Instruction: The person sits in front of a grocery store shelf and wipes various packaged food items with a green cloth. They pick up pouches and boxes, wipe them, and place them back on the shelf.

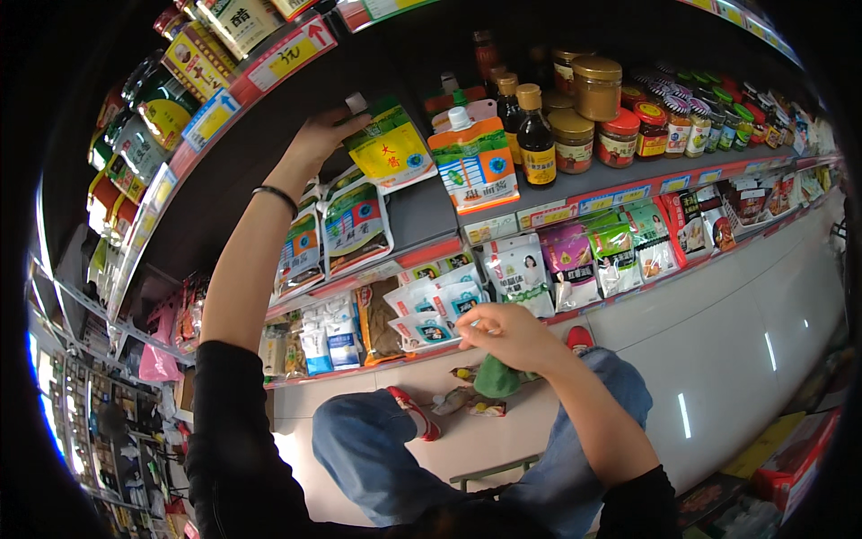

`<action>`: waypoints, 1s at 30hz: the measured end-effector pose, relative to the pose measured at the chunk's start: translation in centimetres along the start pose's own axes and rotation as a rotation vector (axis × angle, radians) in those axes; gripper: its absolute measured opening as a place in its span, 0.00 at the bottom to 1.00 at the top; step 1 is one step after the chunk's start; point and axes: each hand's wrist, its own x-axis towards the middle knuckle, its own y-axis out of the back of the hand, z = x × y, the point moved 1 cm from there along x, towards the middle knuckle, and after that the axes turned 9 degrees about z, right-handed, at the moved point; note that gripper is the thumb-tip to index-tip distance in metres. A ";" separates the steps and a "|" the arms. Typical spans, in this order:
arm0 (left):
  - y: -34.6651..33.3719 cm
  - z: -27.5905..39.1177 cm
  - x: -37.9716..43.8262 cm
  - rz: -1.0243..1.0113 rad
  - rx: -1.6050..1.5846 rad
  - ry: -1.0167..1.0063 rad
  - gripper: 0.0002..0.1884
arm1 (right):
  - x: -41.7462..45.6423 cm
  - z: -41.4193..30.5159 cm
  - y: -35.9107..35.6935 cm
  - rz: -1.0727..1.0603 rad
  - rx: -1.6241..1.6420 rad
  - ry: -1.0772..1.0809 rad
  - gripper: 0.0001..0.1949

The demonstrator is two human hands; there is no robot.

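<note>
My left hand (331, 135) reaches onto the grey middle shelf and grips the top of a yellow-green spouted sauce pouch (389, 149) with a white cap. Just right of it an orange and white spouted pouch (475, 165) stands at the shelf's edge. Dark sauce pouches (357, 219) lean on the shelf below my left wrist. My right hand (505, 330) is raised in front of the lower shelf, fingers curled, near small white packets (431, 327). A green cloth (497, 377) shows just under it; whether the hand holds the cloth I cannot tell.
Dark sauce bottles (537, 151), glass jars (572, 138) and many small lidded jars line the shelf to the right. The lower shelf holds bagged goods (517, 273). An upper shelf edge with price tags (286, 60) curves above. Several packets (486, 407) lie on the floor between my feet.
</note>
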 end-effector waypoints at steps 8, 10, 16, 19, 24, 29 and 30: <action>-4.4 -6.5 8.9 -0.147 -0.213 0.174 0.40 | 0.5 0.1 0.7 0.024 -0.052 -0.042 0.14; -4.6 -7.7 10.1 -0.122 -0.041 0.002 0.36 | 0.6 -0.1 0.8 0.025 -0.047 -0.054 0.14; -4.8 -9.1 11.4 -0.070 -0.160 0.018 0.29 | 0.7 -1.8 1.2 0.038 -0.029 -0.126 0.13; -4.8 -9.6 11.5 -0.073 -0.201 -0.012 0.28 | 1.0 -2.6 1.1 0.028 -0.045 -0.160 0.12; -4.5 -10.6 13.1 0.118 0.325 -0.305 0.32 | 1.7 -2.2 0.2 -0.003 -0.052 -0.171 0.12; -3.4 -9.1 9.6 0.455 0.668 -0.568 0.32 | 2.1 -1.0 -0.3 -0.029 -0.067 -0.099 0.11; -3.3 -9.0 6.7 0.523 0.586 -0.624 0.31 | 2.2 -0.8 -0.3 -0.022 -0.073 -0.112 0.11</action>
